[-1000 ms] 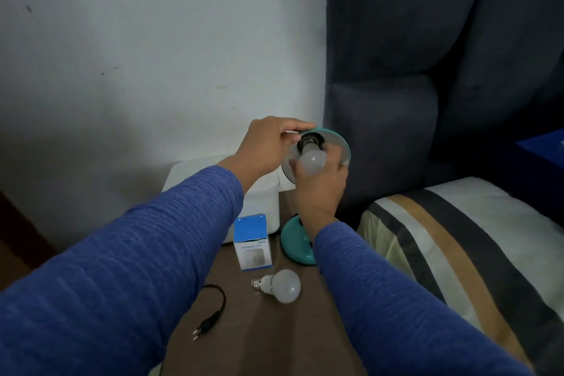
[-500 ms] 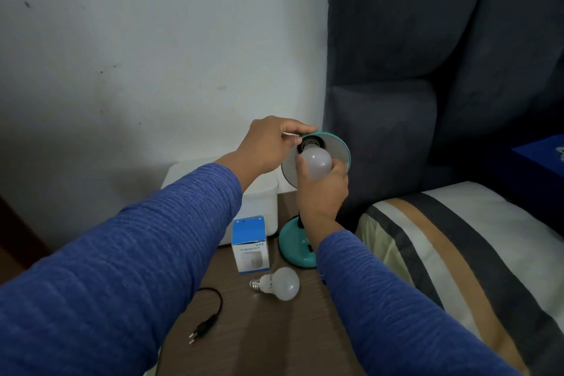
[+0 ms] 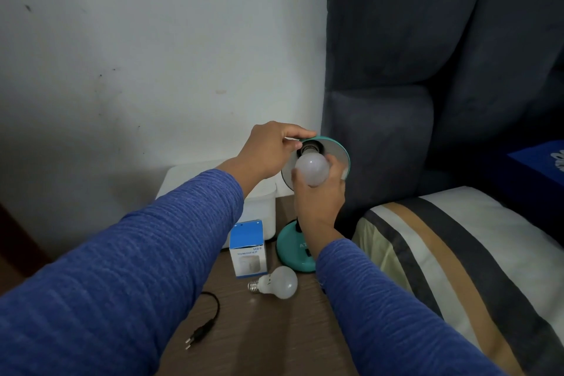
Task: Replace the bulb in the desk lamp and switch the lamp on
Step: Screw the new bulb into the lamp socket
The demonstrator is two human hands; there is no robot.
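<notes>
Basically left hand (image 3: 268, 151) pinches the lamp shade (image 3: 337, 149) rim to brace it; right hand (image 3: 320, 195) grips bulb (image 3: 311, 172) at socket (image 3: 309, 149) for twisting.

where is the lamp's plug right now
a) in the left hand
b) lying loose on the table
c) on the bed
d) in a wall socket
b: the plug lies with its prongs bare on the wooden table, near the spare bulb, while the left hand holds the lamp shade.
</notes>
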